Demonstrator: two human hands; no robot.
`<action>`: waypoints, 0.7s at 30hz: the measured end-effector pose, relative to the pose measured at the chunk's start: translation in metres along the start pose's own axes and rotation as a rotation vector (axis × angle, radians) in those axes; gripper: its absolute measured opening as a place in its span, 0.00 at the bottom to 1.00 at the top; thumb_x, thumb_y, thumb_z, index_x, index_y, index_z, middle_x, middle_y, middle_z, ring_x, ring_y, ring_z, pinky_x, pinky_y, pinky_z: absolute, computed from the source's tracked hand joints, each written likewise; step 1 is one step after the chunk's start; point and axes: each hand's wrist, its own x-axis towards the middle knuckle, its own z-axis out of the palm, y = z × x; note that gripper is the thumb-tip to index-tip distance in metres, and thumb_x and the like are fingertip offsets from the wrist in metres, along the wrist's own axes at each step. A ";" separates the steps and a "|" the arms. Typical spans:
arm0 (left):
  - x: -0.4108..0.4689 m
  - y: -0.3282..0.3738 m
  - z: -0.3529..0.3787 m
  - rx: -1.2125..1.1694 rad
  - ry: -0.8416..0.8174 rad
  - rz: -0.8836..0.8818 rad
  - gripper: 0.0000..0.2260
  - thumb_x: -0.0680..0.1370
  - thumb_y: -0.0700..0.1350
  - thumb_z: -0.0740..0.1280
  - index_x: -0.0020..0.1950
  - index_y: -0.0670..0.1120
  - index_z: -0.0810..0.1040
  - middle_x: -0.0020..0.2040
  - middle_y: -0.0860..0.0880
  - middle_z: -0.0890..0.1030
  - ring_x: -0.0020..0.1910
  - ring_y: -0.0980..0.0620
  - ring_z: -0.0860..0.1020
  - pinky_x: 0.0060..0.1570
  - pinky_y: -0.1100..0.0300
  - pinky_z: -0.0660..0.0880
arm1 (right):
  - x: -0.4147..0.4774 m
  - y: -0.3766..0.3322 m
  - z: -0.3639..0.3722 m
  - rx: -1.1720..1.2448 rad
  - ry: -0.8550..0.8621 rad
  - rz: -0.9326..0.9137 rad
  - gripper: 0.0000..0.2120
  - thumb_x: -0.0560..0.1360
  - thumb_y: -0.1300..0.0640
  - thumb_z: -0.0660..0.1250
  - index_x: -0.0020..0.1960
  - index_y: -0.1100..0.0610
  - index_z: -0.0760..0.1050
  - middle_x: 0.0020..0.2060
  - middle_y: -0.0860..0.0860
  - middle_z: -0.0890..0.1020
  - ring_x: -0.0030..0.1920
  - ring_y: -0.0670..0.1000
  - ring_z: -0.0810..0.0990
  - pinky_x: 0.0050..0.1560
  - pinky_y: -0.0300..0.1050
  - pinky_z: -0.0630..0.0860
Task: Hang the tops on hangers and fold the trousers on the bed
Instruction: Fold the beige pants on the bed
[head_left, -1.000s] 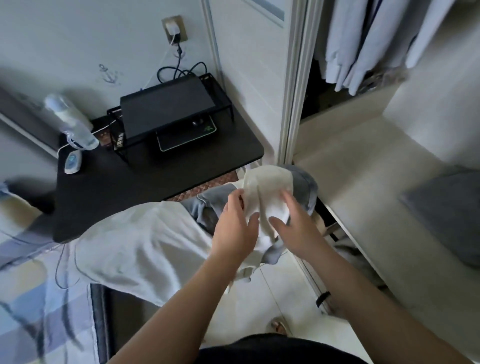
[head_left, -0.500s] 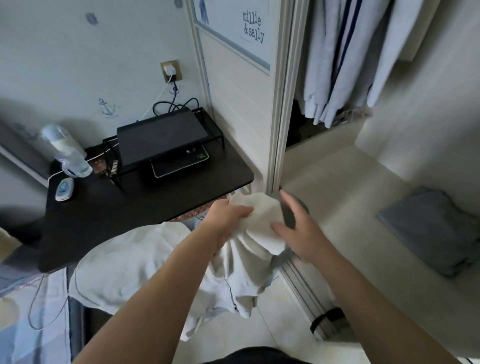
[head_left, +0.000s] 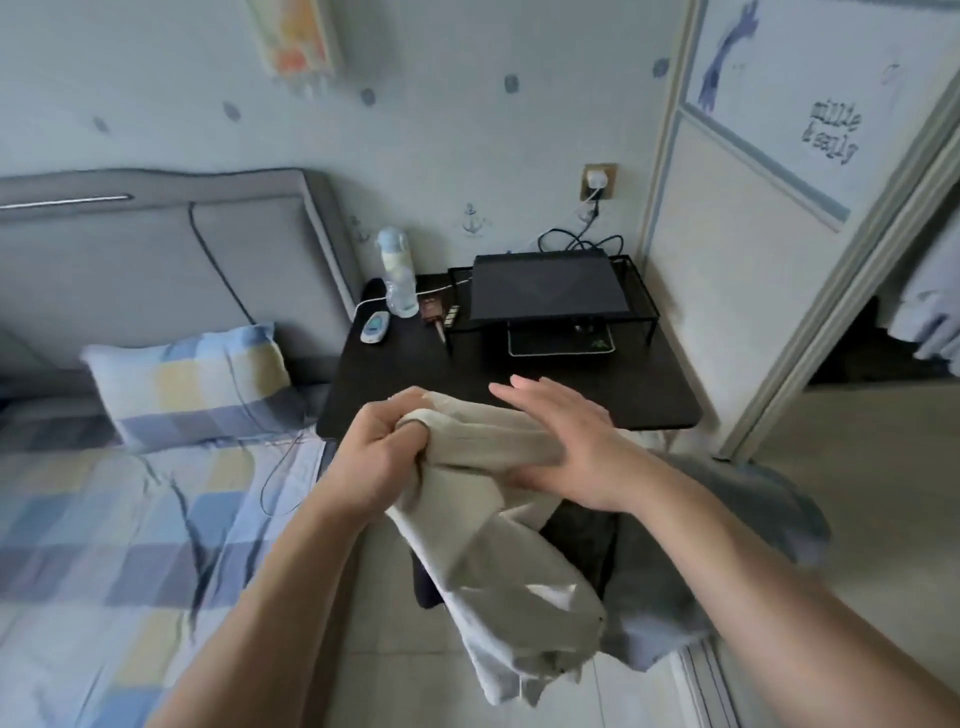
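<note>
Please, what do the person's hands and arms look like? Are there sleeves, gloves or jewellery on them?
The left hand and the right hand are bare: no gloves, and no ring shows. The left forearm and the right forearm are bare too; no sleeve, watch or bracelet is in view.

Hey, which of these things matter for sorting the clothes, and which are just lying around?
Job: cream garment, gripped by left hand, right hand flat against it; grey garment; bed.
Lying about: pillow, bottle, black table, black laptop, wall socket.
</note>
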 end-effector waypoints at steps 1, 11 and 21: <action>-0.008 -0.002 -0.016 0.002 0.047 0.013 0.13 0.69 0.37 0.57 0.42 0.39 0.82 0.40 0.49 0.80 0.41 0.53 0.76 0.42 0.59 0.72 | 0.014 -0.016 0.012 -0.024 -0.022 -0.023 0.37 0.72 0.39 0.72 0.76 0.30 0.57 0.79 0.38 0.58 0.79 0.42 0.50 0.79 0.53 0.45; -0.086 -0.036 -0.225 -0.038 0.631 0.140 0.11 0.66 0.37 0.58 0.32 0.50 0.77 0.31 0.54 0.75 0.33 0.58 0.71 0.33 0.67 0.67 | 0.124 -0.147 0.143 -0.270 0.144 0.005 0.03 0.76 0.53 0.62 0.46 0.45 0.74 0.40 0.44 0.81 0.45 0.54 0.80 0.47 0.50 0.70; -0.215 -0.082 -0.508 0.068 1.187 0.172 0.11 0.68 0.37 0.57 0.34 0.50 0.76 0.29 0.58 0.73 0.31 0.57 0.68 0.31 0.62 0.65 | 0.231 -0.390 0.240 0.085 0.017 -0.315 0.04 0.77 0.53 0.69 0.43 0.48 0.78 0.36 0.46 0.81 0.39 0.45 0.79 0.39 0.37 0.73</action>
